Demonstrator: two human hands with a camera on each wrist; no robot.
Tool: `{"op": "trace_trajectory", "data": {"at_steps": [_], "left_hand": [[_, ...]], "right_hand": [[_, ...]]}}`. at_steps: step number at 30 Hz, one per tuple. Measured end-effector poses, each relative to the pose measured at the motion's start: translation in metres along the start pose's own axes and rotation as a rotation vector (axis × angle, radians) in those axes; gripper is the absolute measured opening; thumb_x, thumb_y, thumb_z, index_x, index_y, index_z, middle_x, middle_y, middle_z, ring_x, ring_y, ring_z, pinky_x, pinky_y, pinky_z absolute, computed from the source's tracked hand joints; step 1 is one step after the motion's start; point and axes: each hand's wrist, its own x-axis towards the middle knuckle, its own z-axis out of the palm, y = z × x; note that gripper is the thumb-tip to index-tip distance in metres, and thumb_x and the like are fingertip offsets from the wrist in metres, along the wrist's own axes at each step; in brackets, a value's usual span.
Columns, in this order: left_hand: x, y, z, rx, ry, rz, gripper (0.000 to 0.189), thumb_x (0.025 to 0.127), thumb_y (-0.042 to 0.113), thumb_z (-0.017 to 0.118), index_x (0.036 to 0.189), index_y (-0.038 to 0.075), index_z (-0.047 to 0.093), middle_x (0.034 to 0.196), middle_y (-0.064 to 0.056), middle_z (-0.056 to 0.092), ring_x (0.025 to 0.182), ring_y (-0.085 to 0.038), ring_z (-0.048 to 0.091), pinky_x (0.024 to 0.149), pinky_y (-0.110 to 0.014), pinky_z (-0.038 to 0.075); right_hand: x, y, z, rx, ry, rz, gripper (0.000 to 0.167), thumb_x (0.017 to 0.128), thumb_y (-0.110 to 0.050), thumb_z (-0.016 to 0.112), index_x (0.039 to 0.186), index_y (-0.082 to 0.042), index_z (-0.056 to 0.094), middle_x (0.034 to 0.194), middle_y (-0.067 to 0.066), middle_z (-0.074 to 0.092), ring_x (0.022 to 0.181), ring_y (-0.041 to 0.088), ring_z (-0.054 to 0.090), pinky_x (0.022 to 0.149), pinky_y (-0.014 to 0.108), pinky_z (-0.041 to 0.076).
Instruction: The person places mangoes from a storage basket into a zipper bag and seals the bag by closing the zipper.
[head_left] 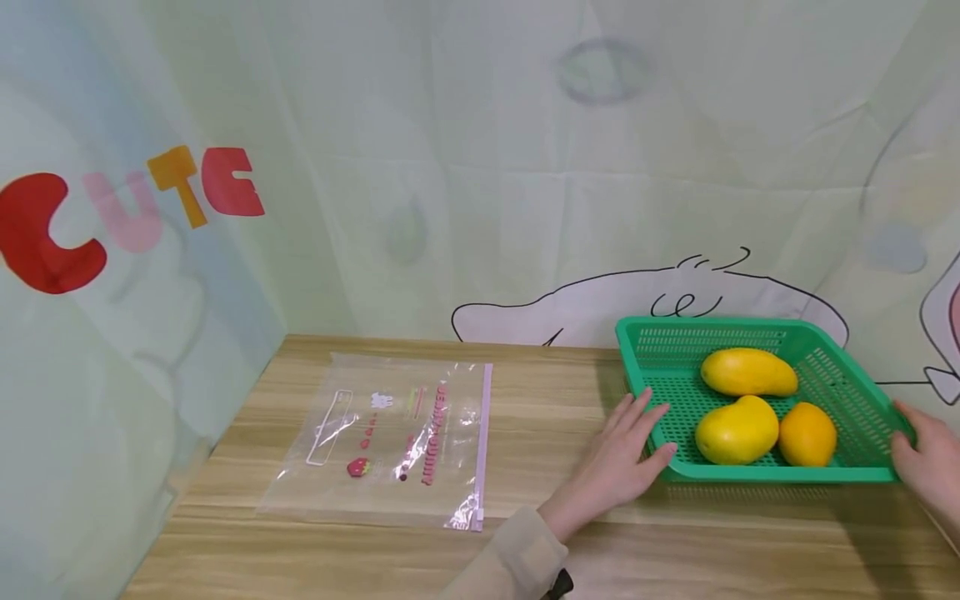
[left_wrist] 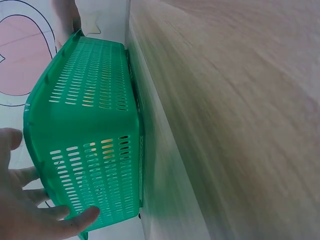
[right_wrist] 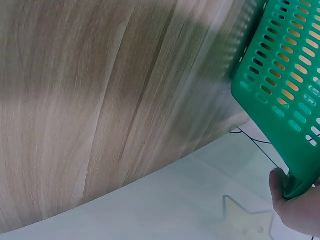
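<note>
A green plastic basket (head_left: 780, 474) with slotted walls sits at the right of the table, against the back wall. Inside it lie a long yellow mango (head_left: 748, 372), a rounder yellow mango (head_left: 737, 431) and a round orange fruit (head_left: 807, 435). My left hand (head_left: 615, 462) is at the basket's left side, fingers spread over the rim. The left wrist view shows those fingers (left_wrist: 85, 220) fairly straight along the outer wall. At the opposite end my right hand (head_left: 930, 458) grips the rim, its thumb on one side in the right wrist view, where part of the hand is cut off.
A clear zip bag (head_left: 390, 442) with a lilac slider edge and strawberry print lies flat on the wooden table (head_left: 540, 400), left of the basket. A printed cloth (head_left: 495, 208) hangs behind and along the left side of the table.
</note>
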Motion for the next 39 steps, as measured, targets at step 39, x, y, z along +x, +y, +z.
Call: {"op": "trace_trajectory", "data": {"at_steps": [39], "left_hand": [[-0.002,0.003,0.003,0.032,-0.024,-0.035,0.055,0.100,0.050,0.035,0.149,0.026,0.032,0.162,0.011,0.009,0.150,-0.016,0.018,0.112,-0.051,0.040]], "right_hand": [[-0.001,0.007,0.011,0.020,0.057,0.030,0.051,0.088,0.007,0.020,0.137,0.021,0.023,0.130,0.050,0.030,0.120,0.065,0.029,0.103,0.071,0.024]]}}
